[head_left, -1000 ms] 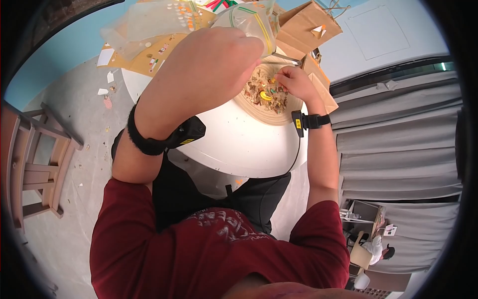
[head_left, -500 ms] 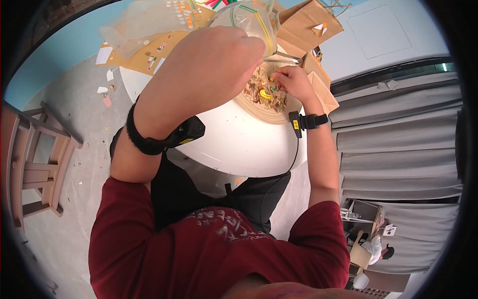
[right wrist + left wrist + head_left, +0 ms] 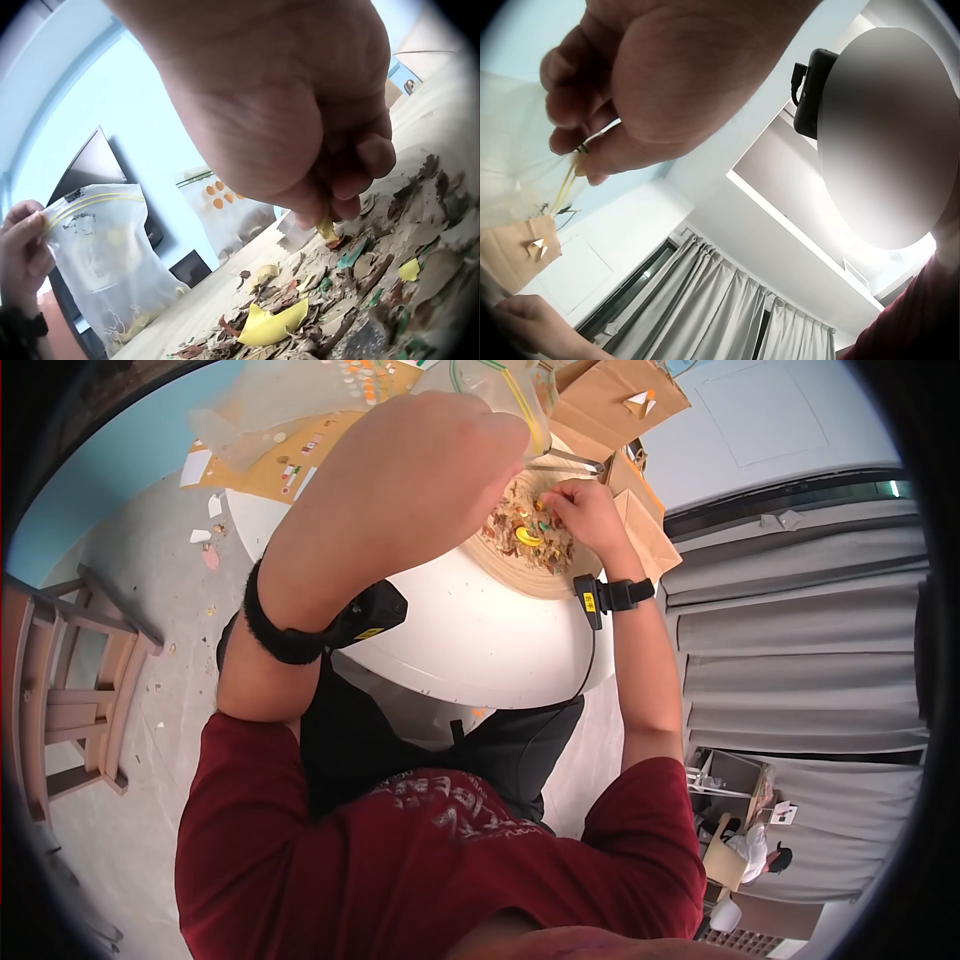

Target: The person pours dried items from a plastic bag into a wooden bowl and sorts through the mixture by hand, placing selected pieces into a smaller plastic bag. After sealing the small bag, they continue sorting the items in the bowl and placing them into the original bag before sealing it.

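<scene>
At the top of the head view my left hand [image 3: 430, 480] grips the edge of a clear zip bag [image 3: 512, 405]. The left wrist view shows its fingers [image 3: 570, 112] pinching the bag's zip edge; in the right wrist view the bag [image 3: 105, 255] hangs upright from them. My right hand [image 3: 590, 515] is low over a round tan plate [image 3: 535, 588] of brown leaf-like scraps [image 3: 352, 315]. Its thumb and fingers pinch a small yellow piece [image 3: 328, 229], just above the scraps. A curved yellow piece [image 3: 528, 538] lies among them.
Metal tongs [image 3: 565, 462] lie at the plate's far edge. Paper bags [image 3: 610, 405] stand behind and to the right. Another clear bag [image 3: 270, 410] and a tan sheet [image 3: 255, 470] with small bits are at the far left of the white table [image 3: 470, 630].
The head view has shifted slightly, so the table and plate sit a little higher. My right hand is slightly farther up in the picture, fingers still pinched; my left hand keeps its grip on the bag.
</scene>
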`<action>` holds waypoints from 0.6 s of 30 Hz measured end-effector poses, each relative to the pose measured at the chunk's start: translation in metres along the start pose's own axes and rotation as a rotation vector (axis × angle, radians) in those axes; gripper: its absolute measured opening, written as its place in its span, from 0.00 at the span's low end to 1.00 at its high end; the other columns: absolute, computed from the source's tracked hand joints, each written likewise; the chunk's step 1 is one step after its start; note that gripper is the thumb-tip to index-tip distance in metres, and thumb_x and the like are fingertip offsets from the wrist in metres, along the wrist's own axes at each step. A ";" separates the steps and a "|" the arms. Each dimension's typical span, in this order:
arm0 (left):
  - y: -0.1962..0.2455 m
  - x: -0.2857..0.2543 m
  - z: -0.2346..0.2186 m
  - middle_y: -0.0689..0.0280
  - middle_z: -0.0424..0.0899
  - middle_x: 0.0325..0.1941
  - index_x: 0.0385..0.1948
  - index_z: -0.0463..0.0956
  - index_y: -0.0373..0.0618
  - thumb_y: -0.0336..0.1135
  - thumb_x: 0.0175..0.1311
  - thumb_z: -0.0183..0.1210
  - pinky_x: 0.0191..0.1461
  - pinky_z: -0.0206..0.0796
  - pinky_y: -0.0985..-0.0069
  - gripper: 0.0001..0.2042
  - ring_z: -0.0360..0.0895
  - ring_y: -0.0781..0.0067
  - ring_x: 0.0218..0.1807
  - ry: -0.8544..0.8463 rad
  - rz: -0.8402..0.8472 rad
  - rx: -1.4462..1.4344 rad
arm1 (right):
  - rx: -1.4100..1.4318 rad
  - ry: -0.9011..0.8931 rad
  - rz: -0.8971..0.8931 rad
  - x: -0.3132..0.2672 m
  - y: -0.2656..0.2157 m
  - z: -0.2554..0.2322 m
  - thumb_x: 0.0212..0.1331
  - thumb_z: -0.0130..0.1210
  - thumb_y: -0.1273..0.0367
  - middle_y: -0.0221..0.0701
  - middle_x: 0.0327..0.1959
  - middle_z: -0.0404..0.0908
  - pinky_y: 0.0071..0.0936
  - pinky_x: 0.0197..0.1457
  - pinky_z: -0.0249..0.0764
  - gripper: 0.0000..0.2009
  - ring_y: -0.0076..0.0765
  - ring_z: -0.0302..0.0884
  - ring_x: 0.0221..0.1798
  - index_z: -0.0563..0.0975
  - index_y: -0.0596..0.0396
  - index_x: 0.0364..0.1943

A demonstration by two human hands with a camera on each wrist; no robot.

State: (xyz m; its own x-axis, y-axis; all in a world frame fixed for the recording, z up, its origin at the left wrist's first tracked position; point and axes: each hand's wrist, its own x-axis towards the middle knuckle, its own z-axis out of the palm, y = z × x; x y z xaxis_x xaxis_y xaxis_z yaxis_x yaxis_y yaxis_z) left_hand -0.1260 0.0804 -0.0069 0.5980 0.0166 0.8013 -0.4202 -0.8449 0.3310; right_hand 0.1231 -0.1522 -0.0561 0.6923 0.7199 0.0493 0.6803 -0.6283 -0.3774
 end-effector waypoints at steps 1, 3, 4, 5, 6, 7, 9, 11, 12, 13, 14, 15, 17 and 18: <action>-0.001 0.000 0.001 0.55 0.77 0.26 0.31 0.76 0.41 0.33 0.67 0.61 0.37 0.65 0.56 0.07 0.76 0.47 0.33 0.006 0.006 -0.008 | 0.005 0.003 0.004 -0.001 -0.001 0.000 0.62 0.65 0.66 0.44 0.22 0.81 0.36 0.32 0.74 0.11 0.39 0.78 0.23 0.86 0.63 0.35; -0.001 0.000 0.001 0.55 0.77 0.27 0.31 0.76 0.41 0.33 0.67 0.61 0.37 0.65 0.56 0.07 0.76 0.47 0.33 0.006 0.008 0.000 | 0.005 0.012 0.006 -0.001 -0.002 0.001 0.61 0.65 0.65 0.45 0.22 0.82 0.36 0.33 0.74 0.11 0.40 0.78 0.23 0.86 0.62 0.36; -0.001 0.000 0.000 0.55 0.77 0.27 0.31 0.76 0.41 0.33 0.67 0.61 0.37 0.65 0.56 0.07 0.76 0.47 0.33 0.008 0.008 0.005 | 0.000 0.018 0.005 -0.001 -0.001 0.002 0.61 0.65 0.65 0.45 0.23 0.82 0.36 0.33 0.75 0.11 0.40 0.78 0.23 0.86 0.62 0.36; -0.001 0.000 0.000 0.55 0.77 0.27 0.31 0.76 0.41 0.33 0.67 0.61 0.37 0.65 0.56 0.07 0.76 0.47 0.33 0.004 0.008 0.007 | -0.004 0.024 0.004 -0.001 -0.001 0.002 0.61 0.65 0.65 0.45 0.23 0.82 0.36 0.33 0.75 0.11 0.40 0.79 0.23 0.86 0.62 0.37; -0.001 0.001 -0.001 0.55 0.77 0.27 0.31 0.76 0.41 0.33 0.67 0.61 0.37 0.65 0.56 0.07 0.76 0.47 0.33 0.000 0.008 0.008 | -0.011 0.032 -0.005 -0.001 -0.001 0.003 0.61 0.65 0.65 0.46 0.23 0.82 0.36 0.33 0.75 0.11 0.41 0.79 0.24 0.87 0.62 0.37; 0.000 0.001 -0.001 0.55 0.77 0.27 0.31 0.76 0.41 0.33 0.67 0.61 0.37 0.65 0.56 0.07 0.76 0.47 0.33 -0.005 0.008 0.009 | -0.017 0.041 -0.012 -0.001 0.000 0.005 0.61 0.66 0.65 0.46 0.23 0.82 0.36 0.34 0.75 0.11 0.41 0.79 0.24 0.87 0.62 0.37; -0.001 0.000 -0.002 0.55 0.77 0.27 0.31 0.76 0.41 0.33 0.67 0.61 0.37 0.65 0.56 0.07 0.76 0.47 0.33 0.005 0.013 0.011 | -0.025 0.053 -0.007 -0.001 -0.003 0.006 0.61 0.66 0.65 0.46 0.23 0.83 0.36 0.34 0.76 0.12 0.41 0.80 0.24 0.87 0.62 0.37; -0.001 -0.001 -0.003 0.55 0.77 0.27 0.31 0.76 0.41 0.32 0.67 0.61 0.37 0.66 0.56 0.07 0.76 0.47 0.33 0.004 0.006 0.016 | -0.029 0.058 0.022 -0.004 -0.007 0.005 0.62 0.66 0.65 0.45 0.24 0.83 0.36 0.35 0.76 0.12 0.41 0.80 0.25 0.87 0.62 0.38; 0.000 -0.001 -0.004 0.55 0.77 0.27 0.31 0.76 0.41 0.32 0.67 0.61 0.37 0.66 0.57 0.07 0.76 0.47 0.33 -0.002 0.000 0.019 | -0.019 0.044 0.033 -0.004 -0.006 0.005 0.62 0.65 0.64 0.44 0.24 0.84 0.36 0.35 0.76 0.12 0.40 0.81 0.25 0.87 0.62 0.38; 0.000 0.000 -0.005 0.55 0.77 0.27 0.31 0.76 0.40 0.32 0.67 0.61 0.37 0.66 0.57 0.07 0.76 0.47 0.33 -0.007 -0.003 0.022 | -0.010 0.033 0.044 -0.003 -0.004 0.005 0.62 0.65 0.64 0.43 0.24 0.84 0.35 0.35 0.76 0.13 0.39 0.81 0.26 0.87 0.63 0.38; 0.000 0.000 -0.006 0.55 0.77 0.27 0.31 0.76 0.40 0.32 0.67 0.61 0.37 0.66 0.57 0.07 0.76 0.47 0.33 -0.005 0.001 0.018 | -0.003 0.022 0.054 -0.002 -0.003 0.005 0.63 0.65 0.64 0.42 0.24 0.84 0.35 0.35 0.77 0.13 0.38 0.81 0.26 0.87 0.63 0.38; 0.000 0.000 -0.007 0.55 0.77 0.27 0.31 0.76 0.40 0.32 0.67 0.61 0.37 0.66 0.57 0.07 0.76 0.47 0.33 -0.004 0.005 0.016 | 0.031 0.025 0.074 -0.004 -0.002 0.005 0.64 0.64 0.63 0.41 0.24 0.85 0.34 0.35 0.77 0.14 0.36 0.82 0.26 0.87 0.63 0.38; -0.001 0.000 -0.008 0.55 0.77 0.27 0.31 0.76 0.40 0.32 0.67 0.61 0.37 0.66 0.57 0.07 0.76 0.47 0.33 0.006 0.009 0.011 | 0.097 0.025 0.109 -0.007 0.000 0.004 0.66 0.63 0.62 0.38 0.23 0.85 0.33 0.35 0.77 0.15 0.32 0.82 0.27 0.86 0.64 0.37; -0.001 0.000 -0.009 0.55 0.77 0.27 0.31 0.76 0.40 0.32 0.67 0.61 0.37 0.66 0.57 0.07 0.76 0.47 0.33 0.012 0.008 0.007 | 0.119 0.029 0.147 -0.008 0.001 0.002 0.66 0.63 0.61 0.37 0.23 0.85 0.32 0.35 0.76 0.16 0.31 0.82 0.27 0.86 0.64 0.36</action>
State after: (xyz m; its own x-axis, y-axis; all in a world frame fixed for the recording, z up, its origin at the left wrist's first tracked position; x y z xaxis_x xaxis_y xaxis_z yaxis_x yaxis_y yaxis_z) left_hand -0.1318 0.0861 -0.0033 0.5864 0.0167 0.8099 -0.4199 -0.8487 0.3215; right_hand 0.1179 -0.1576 -0.0586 0.7900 0.6130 0.0111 0.5390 -0.6858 -0.4891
